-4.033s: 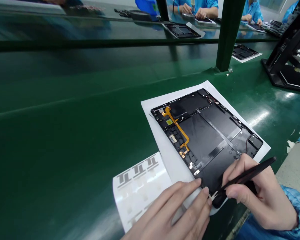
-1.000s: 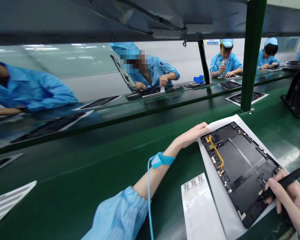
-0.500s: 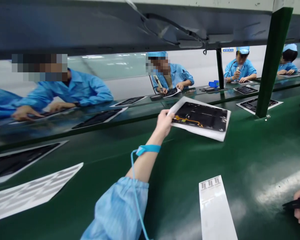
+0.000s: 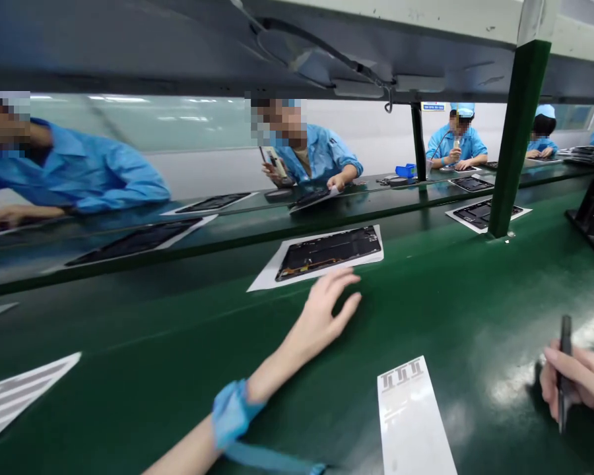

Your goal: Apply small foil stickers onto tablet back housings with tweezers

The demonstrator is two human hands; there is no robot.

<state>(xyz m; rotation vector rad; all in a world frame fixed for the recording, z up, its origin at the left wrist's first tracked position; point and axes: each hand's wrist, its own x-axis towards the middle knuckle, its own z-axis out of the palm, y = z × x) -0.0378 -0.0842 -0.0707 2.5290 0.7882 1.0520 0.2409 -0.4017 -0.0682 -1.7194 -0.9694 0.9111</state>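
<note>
Head view: the tablet housing now lies flat on its white sheet on the green worktop, no longer lifted. The left hand is open, fingers spread, holding nothing, just below the sheet. The right hand, cut off by the frame edge, pinches black tweezers upright. A label sheet lies between the hands. Co-workers sit beyond, small and blurred.

On my feed, a tablet back housing lies on a paper sheet on the workbench, mid-frame, with the left hand just in front of it. A label sheet lies at lower centre, to that hand's right. At the right edge, the right hand grips tweezers. Upper right, a second housing lies just left of a post.
</note>
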